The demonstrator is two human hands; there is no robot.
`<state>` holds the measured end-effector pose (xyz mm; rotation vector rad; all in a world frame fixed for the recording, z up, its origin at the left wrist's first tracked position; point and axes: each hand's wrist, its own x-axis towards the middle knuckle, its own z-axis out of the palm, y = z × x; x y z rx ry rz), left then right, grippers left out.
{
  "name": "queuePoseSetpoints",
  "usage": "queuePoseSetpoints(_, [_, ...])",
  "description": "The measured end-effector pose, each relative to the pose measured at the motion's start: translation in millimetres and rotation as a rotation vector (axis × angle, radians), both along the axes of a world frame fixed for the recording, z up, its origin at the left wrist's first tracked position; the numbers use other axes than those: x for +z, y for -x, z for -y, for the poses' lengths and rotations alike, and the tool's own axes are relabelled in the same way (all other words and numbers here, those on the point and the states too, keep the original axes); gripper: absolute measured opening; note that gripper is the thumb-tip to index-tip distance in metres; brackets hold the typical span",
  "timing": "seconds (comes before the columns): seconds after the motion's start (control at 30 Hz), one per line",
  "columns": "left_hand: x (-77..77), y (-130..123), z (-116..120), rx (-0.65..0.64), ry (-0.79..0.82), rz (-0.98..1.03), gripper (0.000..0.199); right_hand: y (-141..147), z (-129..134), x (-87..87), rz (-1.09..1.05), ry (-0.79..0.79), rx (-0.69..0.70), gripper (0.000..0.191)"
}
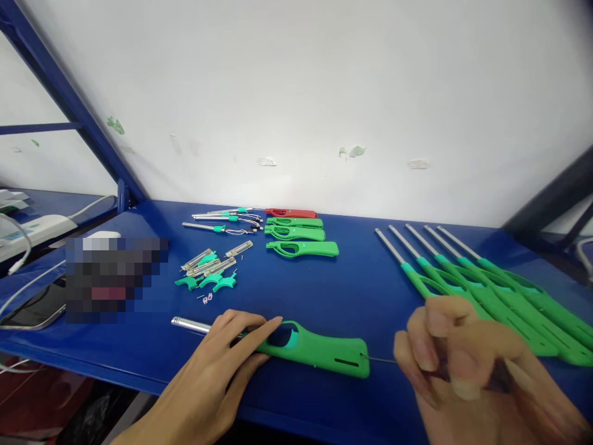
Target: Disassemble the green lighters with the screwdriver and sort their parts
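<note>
A green lighter [319, 352] with a metal tube lies across the front of the blue table. My left hand [231, 358] is closed round its neck, fingers over the joint between tube and green body. To the right, my right hand [458, 358] has its fingers curled and pinched together. A thin metal rod [382, 360] runs from the lighter's rear end to these fingers; whatever else they hold is hidden. Several green lighters with metal tubes [482, 296] lie side by side beyond my right hand.
Green body shells [303, 248] and a red shell [294, 213] lie at the back. Metal tubes with wires [199, 227], clear parts [220, 266] and teal triggers [226, 282] sit left of them. A phone [39, 303] and cables are at the far left.
</note>
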<state>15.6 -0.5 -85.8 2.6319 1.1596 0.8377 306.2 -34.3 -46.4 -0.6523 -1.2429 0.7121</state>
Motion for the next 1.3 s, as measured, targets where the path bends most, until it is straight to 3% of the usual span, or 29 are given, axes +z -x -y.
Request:
queuePoseSetpoints(0.17, [2.5,0.0,-0.7,-0.026,-0.022,-0.011,0.045,14.2,2.4,8.3,0.150,0.055,-0.158,0.033])
queuePoseSetpoints(0.37, [1.2,1.1,-0.7,-0.016,-0.047,-0.037,0.046,34.7,13.8,8.8,0.366,0.099,-0.580,0.021])
queuePoseSetpoints(0.47, [0.6,1.4,-2.0,-0.026,-0.064,-0.052,0.047,33.2,15.4,5.0,0.434,0.025,-0.685,0.019])
queuePoseSetpoints(0.6, [0.8,0.8,-1.9,-0.026,-0.073,-0.037,0.046,33.2,16.6,4.4,0.377,0.180,-0.788,0.015])
queuePoseSetpoints(0.73, [1.4,-0.1,-0.6,-0.037,-0.048,-0.026,0.047,37.0,15.0,10.1,0.406,0.187,-0.780,0.017])
queuePoseSetpoints(0.87, [-0.9,-0.4,-0.2,-0.022,-0.025,0.002,0.048,24.0,8.6,6.0,0.417,0.015,-0.680,0.005])
queuePoseSetpoints(0.93, [-1.9,-0.3,-0.6,-0.026,-0.032,0.007,0.047,14.2,6.5,-0.3,0.432,-0.056,-0.642,0.012])
queuePoseSetpoints(1.13, [2.2,-1.7,-1.6,-0.040,-0.056,0.004,0.045,11.0,7.8,-8.2,0.416,0.030,-0.709,0.025])
queuePoseSetpoints(1.3, [3.3,-3.2,-1.0,-0.032,-0.062,0.000,0.043,10.8,4.9,-8.7,0.393,-0.053,-0.620,0.024])
